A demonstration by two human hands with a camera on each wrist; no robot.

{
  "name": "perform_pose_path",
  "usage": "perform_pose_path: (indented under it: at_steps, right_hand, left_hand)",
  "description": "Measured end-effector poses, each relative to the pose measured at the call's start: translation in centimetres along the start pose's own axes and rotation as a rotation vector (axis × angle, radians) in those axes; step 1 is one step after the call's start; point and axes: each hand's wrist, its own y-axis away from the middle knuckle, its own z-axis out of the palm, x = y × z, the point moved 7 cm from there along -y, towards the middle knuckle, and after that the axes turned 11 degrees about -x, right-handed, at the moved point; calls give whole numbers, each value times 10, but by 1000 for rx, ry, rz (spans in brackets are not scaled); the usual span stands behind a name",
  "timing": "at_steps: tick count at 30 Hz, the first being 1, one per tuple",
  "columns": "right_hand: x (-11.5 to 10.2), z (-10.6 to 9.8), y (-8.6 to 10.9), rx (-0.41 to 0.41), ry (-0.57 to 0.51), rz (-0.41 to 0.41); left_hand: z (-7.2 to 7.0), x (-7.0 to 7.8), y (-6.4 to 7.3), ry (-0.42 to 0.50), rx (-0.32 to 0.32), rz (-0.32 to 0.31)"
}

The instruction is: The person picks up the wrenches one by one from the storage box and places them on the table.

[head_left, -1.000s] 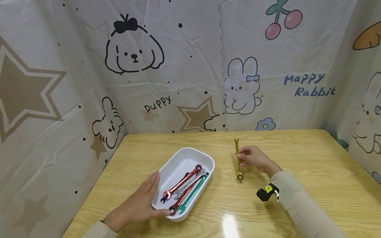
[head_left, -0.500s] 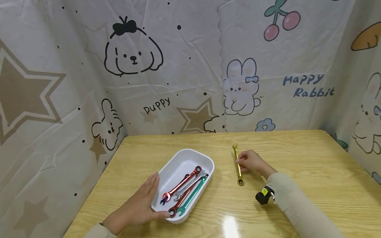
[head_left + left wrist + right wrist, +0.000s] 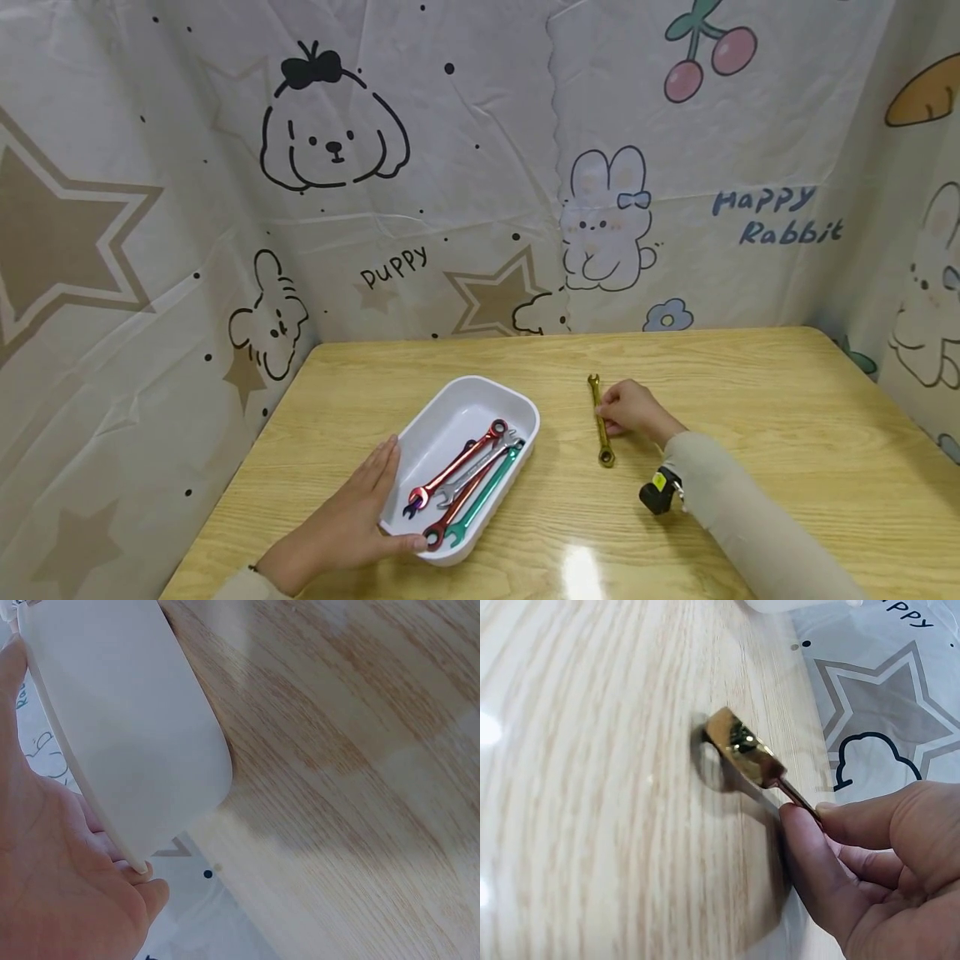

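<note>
In the head view my right hand [image 3: 636, 410] pinches a gold combination wrench [image 3: 602, 435] by its middle. The right wrist view shows the wrench's ring end [image 3: 742, 746] close over the tabletop with a shadow beside it; whether it touches cannot be told. My left hand [image 3: 348, 508] holds the near left corner of a white tray [image 3: 528, 400], thumb at the front rim and fingers along the left side. Inside the tray lie a red wrench [image 3: 459, 463], a silver wrench [image 3: 480, 469], a green wrench [image 3: 486, 493] and other wrenches partly covered.
A wood-grain table [image 3: 720, 383] carries everything. Behind and beside it hangs a printed cloth [image 3: 480, 167] with cartoon animals. A small black device [image 3: 658, 492] is attached at the right wrist.
The gold wrench in my right hand has come down and slightly toward me, lying lower against the table. The left hand and the tray stay in place.
</note>
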Motion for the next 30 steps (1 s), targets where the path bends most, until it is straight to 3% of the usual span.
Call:
perform_pose_path:
  at_steps: [16,30]
  right_hand:
    - [-3,-3,-4,20,141,117]
    - [-3,-4,-4,17,154,116]
  left_hand:
    - [0,1,0,-3,-9,-3]
    - [-1,1,0,1,-19,-8]
